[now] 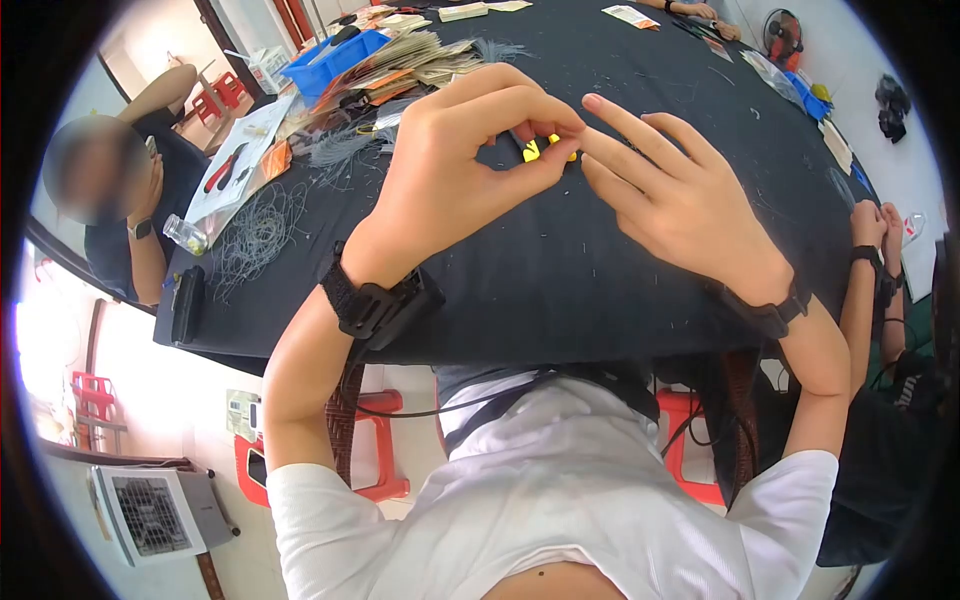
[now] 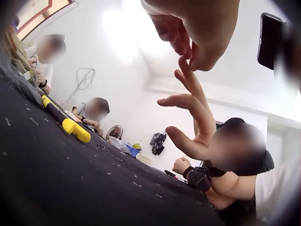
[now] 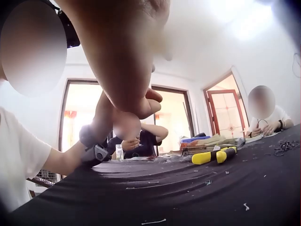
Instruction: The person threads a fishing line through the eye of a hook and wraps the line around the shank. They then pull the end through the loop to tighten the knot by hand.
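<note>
- Far left on the black-covered bench, red-handled pliers lie on paper; they look rigid and best taken by both grips.
- Just nearer and slightly right, a tangle of thin line lies loose. It is probably light, springy and slippery; pinch a single strand near a free end, since pulling the heap could snag it.
- Next, the left hand is raised above the bench, fingers curled, thumb and forefinger tips meeting in a closed pinch against the right hand's fingertip. No held object shows there; a fine strand would be too small to make out.
- Beyond that meeting point, in the head view, the yellow-and-black-handled tool lies on the bench, untouched. It should feel stiff, fairly weighty and not fragile; wrap the fingers around both yellow handle ends.
- At right, the right hand has its fingers mostly extended and spread.
</note>
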Tool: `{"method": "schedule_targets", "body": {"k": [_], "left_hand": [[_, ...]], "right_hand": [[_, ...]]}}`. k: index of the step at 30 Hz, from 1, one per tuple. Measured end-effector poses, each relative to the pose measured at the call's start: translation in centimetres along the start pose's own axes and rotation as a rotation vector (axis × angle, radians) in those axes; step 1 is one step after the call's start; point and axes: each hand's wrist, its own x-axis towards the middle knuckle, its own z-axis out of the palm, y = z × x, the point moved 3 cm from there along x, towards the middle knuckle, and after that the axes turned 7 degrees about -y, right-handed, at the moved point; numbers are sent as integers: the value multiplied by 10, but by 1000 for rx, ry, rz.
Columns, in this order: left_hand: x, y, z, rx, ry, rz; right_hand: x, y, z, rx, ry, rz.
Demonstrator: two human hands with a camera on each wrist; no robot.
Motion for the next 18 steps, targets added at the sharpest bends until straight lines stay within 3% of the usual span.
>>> {"method": "schedule_targets", "body": {"k": [18], "left_hand": [[-8, -11, 17, 260, -209, -60]], "right_hand": [[6, -10, 14, 45, -104, -129]]}}
